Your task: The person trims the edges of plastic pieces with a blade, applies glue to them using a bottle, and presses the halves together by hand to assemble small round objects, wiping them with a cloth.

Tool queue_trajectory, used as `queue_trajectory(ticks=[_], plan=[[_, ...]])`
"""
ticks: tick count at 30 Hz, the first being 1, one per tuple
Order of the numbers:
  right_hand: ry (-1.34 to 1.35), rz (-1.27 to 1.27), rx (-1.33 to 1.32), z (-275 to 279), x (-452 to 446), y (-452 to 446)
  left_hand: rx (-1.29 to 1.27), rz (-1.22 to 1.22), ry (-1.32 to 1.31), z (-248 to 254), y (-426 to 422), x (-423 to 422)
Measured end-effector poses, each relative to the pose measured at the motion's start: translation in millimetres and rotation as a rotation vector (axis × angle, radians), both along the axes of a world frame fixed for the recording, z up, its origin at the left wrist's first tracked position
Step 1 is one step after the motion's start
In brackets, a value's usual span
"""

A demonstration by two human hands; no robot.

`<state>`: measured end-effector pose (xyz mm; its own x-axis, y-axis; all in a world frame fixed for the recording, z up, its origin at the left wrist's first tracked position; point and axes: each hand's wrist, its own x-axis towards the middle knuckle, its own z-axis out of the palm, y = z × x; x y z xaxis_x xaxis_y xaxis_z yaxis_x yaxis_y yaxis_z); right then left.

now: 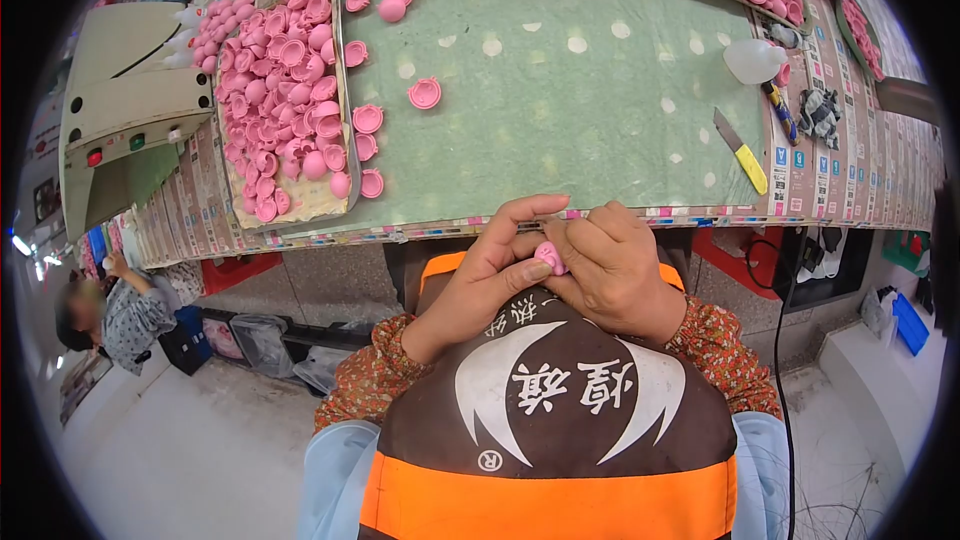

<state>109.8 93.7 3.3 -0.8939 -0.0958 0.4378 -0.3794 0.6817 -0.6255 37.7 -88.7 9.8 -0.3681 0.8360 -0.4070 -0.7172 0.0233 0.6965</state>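
Work surface: green mat (560, 130) on a table. Nearest, just off its six o'clock edge, a small pink piece (549, 258) sits between both hands. Left hand (500, 265): partly open, thumb against the piece, index finger extended. Right hand (615, 265): fingers curled, gripping the piece. Beyond, from the hands: yellow-handled knife (748, 163), two o'clock; single pink shell (424, 93), eleven; loaded tray (320, 203), ten.

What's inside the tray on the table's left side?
The tray holds heaped pink pieces; some tan surface shows at the near end. Whatever lies beneath the heap is hidden.
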Motion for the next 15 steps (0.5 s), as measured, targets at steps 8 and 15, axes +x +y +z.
queue_trajectory(ticks=[8, 15], plan=[[0.016, -0.007, 0.047, -1.7, 2.5, -0.5, 0.005, 0.009, -0.023, -1.1, 0.6, 2.4], [0.005, -0.008, 0.033, 0.6, 1.5, -0.4, 0.005, 0.021, -0.009, -2.2, 1.5, 3.5]])
